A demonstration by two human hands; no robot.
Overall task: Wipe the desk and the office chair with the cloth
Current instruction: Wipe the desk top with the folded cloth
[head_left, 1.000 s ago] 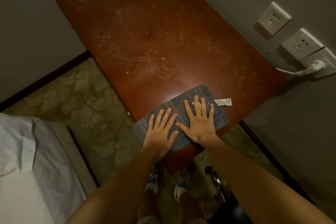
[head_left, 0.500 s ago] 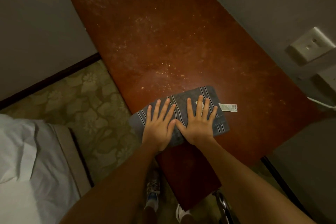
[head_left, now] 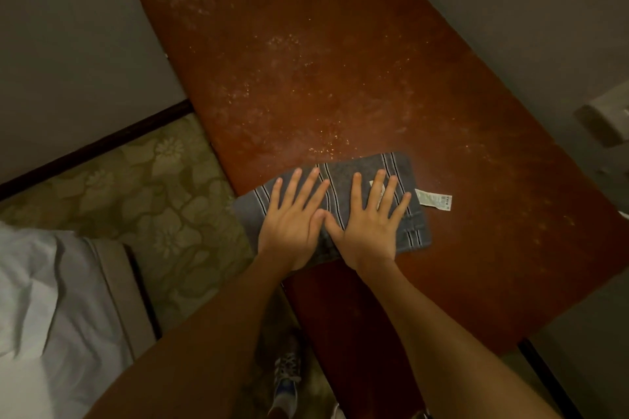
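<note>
We press our left hand (head_left: 292, 224) and right hand (head_left: 369, 226) flat, fingers spread, side by side on the striped cloth (head_left: 366, 168), which lies beneath them on the desk (head_left: 340, 61) at centre frame.

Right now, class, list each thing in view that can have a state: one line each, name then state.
desk, speckled with dust beyond the cloth
cloth, folded, lying flat on the desk
cloth label, sticking out rightward, flat on the desk
left hand, fingers straight, pressing the cloth
right hand, fingers straight, pressing the cloth
</note>
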